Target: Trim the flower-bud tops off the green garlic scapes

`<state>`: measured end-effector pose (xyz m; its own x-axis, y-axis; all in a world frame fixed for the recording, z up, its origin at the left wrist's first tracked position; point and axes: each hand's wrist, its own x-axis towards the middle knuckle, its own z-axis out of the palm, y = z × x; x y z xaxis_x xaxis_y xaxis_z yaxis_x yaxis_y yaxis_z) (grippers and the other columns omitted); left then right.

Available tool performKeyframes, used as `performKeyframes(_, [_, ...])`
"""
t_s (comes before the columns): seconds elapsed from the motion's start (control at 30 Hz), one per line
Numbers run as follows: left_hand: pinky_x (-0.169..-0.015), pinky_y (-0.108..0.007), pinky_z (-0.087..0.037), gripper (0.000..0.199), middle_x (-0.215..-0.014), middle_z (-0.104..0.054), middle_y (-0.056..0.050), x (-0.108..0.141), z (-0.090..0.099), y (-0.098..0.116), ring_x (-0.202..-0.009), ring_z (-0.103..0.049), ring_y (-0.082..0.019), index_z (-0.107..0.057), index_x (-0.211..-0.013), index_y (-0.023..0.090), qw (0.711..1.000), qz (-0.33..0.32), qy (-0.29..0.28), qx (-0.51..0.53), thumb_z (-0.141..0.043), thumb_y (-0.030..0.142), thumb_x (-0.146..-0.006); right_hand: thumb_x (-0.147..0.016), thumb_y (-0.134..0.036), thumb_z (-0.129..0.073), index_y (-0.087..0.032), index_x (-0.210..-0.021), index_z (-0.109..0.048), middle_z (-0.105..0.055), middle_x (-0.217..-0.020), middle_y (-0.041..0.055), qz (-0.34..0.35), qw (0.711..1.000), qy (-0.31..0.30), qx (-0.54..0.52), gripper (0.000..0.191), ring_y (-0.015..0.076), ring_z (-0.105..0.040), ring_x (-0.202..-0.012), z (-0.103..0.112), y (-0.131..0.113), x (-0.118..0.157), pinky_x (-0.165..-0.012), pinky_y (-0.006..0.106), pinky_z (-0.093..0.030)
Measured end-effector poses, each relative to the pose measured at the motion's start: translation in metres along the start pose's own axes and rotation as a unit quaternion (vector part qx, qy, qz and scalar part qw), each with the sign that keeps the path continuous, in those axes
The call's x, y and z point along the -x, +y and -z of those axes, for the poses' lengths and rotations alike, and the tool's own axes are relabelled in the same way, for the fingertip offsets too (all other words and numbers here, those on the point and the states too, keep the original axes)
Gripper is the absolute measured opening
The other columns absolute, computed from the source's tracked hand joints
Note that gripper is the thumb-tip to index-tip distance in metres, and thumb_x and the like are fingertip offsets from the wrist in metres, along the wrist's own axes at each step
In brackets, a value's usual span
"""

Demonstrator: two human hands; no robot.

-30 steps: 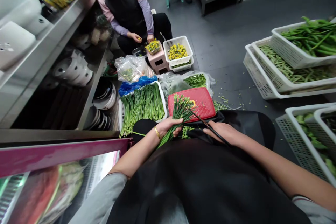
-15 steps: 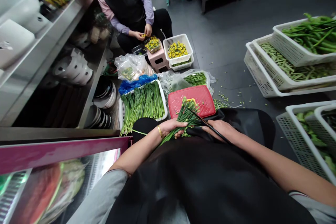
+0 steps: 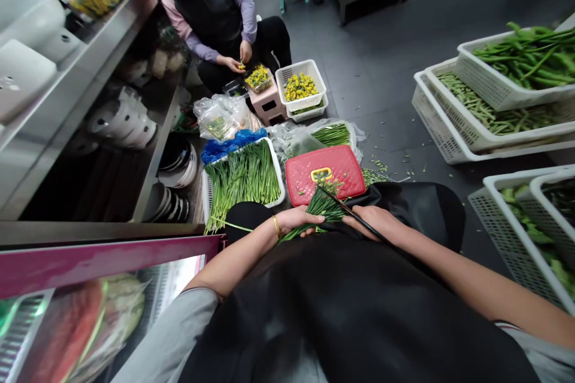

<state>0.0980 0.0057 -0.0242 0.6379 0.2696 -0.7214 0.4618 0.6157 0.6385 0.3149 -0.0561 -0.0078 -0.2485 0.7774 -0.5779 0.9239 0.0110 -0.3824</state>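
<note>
- My left grip (image 3: 299, 219) wraps the bunch of green stems (image 3: 321, 206), just below the frame's centre.
- My right grip (image 3: 376, 221) clasps a slim dark tool (image 3: 342, 204), crossing the upper stems; whether it touches them, I cannot tell.
- The bunch looks light, bendy and apt to slide; mid-stem seems the safest hold, sparing delicate tips.
- Its long axis slants from lower left to upper right, tips toward the red lid (image 3: 340, 161).

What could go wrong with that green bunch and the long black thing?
The long black tool in the right hand points across the flowering chives, near the left hand; if it's sharp, a slip might nick a finger. Loose bits might scatter too: green scraps lie beside the red box.
</note>
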Motion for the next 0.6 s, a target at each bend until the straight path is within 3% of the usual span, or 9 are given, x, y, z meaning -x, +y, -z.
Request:
performKeyframes(0.2, [-0.034,-0.018,-0.03,0.055,-0.044,-0.05,0.005,0.004,0.003,0.0,-0.035,-0.04,-0.006,-0.058,-0.079,0.014,1.0,0.001,-0.002,0.008,-0.079,0.059,-0.056,-0.096,-0.047,-0.031,-0.018,-0.089,-0.056,-0.07,-0.094,0.0129,0.009,0.998,0.02,-0.06,0.039,0.0267,-0.068,-0.093,-0.019,0.018,0.006,-0.068,0.029,-0.043])
performKeyframes(0.4, [-0.036,-0.019,-0.025,0.052,-0.046,-0.051,0.004,0.002,0.003,-0.007,-0.037,-0.041,-0.007,-0.058,-0.075,0.013,1.0,-0.004,-0.009,0.007,-0.08,0.057,-0.057,-0.096,-0.048,-0.029,-0.016,-0.097,-0.054,-0.068,-0.104,0.0166,0.035,0.999,-0.029,-0.012,0.041,0.0298,-0.067,-0.096,0.001,0.013,0.015,-0.075,0.035,-0.046])
performKeyframes(0.6, [-0.042,-0.02,-0.029,0.05,-0.058,-0.057,0.002,0.0,-0.001,-0.014,-0.046,-0.045,-0.006,-0.061,-0.078,0.011,1.0,-0.005,0.022,0.002,-0.086,0.045,-0.051,-0.094,-0.054,-0.035,-0.017,-0.093,-0.06,-0.071,-0.097,0.015,0.003,0.999,0.027,0.019,0.045,0.0297,-0.068,-0.097,0.009,-0.001,0.005,-0.074,0.032,-0.047])
